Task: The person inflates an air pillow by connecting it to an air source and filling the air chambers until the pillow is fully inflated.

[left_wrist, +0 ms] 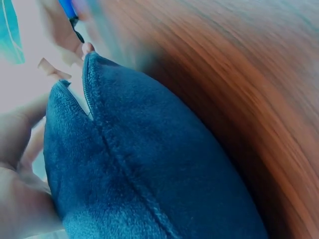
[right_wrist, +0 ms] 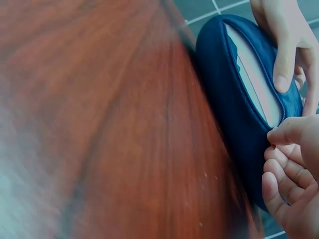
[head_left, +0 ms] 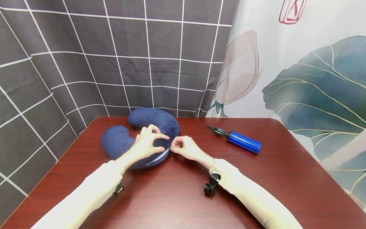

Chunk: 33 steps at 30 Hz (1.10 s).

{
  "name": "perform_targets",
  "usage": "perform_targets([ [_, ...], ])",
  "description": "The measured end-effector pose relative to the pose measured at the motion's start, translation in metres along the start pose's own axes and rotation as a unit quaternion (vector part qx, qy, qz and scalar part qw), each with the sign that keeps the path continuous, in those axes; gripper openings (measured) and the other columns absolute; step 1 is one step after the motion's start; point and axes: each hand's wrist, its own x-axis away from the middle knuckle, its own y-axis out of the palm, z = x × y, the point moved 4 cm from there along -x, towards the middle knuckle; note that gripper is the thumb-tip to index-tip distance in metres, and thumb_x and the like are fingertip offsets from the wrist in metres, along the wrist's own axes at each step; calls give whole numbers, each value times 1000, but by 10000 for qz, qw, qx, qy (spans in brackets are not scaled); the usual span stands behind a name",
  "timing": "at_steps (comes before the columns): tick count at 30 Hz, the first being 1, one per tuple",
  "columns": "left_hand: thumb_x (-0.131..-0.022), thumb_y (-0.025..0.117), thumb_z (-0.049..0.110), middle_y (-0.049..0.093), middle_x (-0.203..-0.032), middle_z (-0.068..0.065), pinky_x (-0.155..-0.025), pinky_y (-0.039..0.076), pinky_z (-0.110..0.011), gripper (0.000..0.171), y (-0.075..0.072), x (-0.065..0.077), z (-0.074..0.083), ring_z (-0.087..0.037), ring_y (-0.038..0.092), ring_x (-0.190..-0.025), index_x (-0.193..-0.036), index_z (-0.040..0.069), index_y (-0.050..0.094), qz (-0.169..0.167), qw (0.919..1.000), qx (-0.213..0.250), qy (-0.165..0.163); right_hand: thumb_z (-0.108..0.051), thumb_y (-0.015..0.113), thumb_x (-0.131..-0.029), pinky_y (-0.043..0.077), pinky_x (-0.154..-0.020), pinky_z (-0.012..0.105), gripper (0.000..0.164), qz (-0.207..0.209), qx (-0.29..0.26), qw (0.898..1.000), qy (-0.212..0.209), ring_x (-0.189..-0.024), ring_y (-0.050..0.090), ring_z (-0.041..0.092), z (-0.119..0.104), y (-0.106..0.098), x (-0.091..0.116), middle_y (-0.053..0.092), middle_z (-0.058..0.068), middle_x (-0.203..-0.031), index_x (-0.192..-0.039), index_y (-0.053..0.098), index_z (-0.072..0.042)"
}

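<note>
A navy blue U-shaped neck pillow (head_left: 168, 125) lies on the table, its zipper partly undone along the outer curve. White inner material (right_wrist: 254, 82) shows through the gap. My right hand (head_left: 186, 148) pinches the zipper pull (right_wrist: 271, 130) between thumb and index finger at one end of that opening, its other fingers loosely bent. My left hand (head_left: 147, 141) rests on top of the pillow, thumb and index finger spread apart. In the right wrist view, the left thumb (right_wrist: 282, 74) lies along the fabric beside the zipper.
A blue hand pump (head_left: 244, 142) with a black nozzle lies to the right on the reddish-brown table (head_left: 183, 197). Dark grid-patterned cloth (head_left: 128, 41) hangs behind and to the left; a leaf-printed curtain (head_left: 257, 105) hangs on the right. Small black cameras (head_left: 210, 187) are strapped to the wrists.
</note>
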Motion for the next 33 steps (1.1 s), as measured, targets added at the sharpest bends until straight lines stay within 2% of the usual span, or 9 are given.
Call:
perform_targets([
  [4,-77,83,22,50,-113,-6,-78,40,-49,37,3,-5,3,-32,44,-106,-112,30,74,73,9999,-4,-71,-13,71,-83,47,-68,19,4,50,-101,9999,89,-69,56,6,6,-5,-2,66,2,-76,-83,69,-9],
  [6,-77,83,22,50,-114,-7,-79,40,-49,38,3,-6,2,-32,45,-107,-113,28,73,89,10000,35,13,-12,71,-84,47,-67,19,4,65,-170,9998,103,-69,56,6,7,-6,-2,66,3,-76,-84,69,-8],
  [10,-78,82,21,53,-115,-7,-84,39,-49,36,-2,-2,-4,-31,46,-108,-113,25,73,-25,9985,232,505,-12,71,-85,47,-68,19,5,25,-263,9995,148,-70,56,7,7,-5,-2,66,3,-77,-85,70,-7],
  [14,-75,82,20,57,-115,-6,-84,39,-47,32,-14,8,-13,-28,48,-106,-105,24,74,-85,9921,285,1219,-13,71,-85,48,-69,19,8,2,-311,9995,106,-71,57,7,7,-4,-3,67,4,-78,-87,70,-6],
  [17,-74,83,20,58,-117,-4,-84,38,-46,31,-20,16,-19,-26,48,-109,-103,26,74,-108,9879,235,1530,-13,72,-84,48,-69,19,8,62,-340,9994,27,-71,57,7,6,-5,-3,67,4,-78,-87,70,-5],
  [25,-76,82,24,55,-123,0,-86,37,-47,33,-15,22,-25,-24,45,-113,-107,33,72,-74,9863,312,1616,-10,72,-82,47,-69,19,5,98,-342,9994,2,-71,56,6,7,-7,-1,67,4,-77,-85,70,-6],
  [33,-75,84,24,56,-121,-1,-87,39,-43,31,-14,21,-26,-23,46,-110,-104,29,74,-122,9865,426,1579,-10,73,-80,47,-66,19,5,181,-185,9997,-2,-67,56,6,4,-5,1,65,3,-74,-83,70,-7],
])
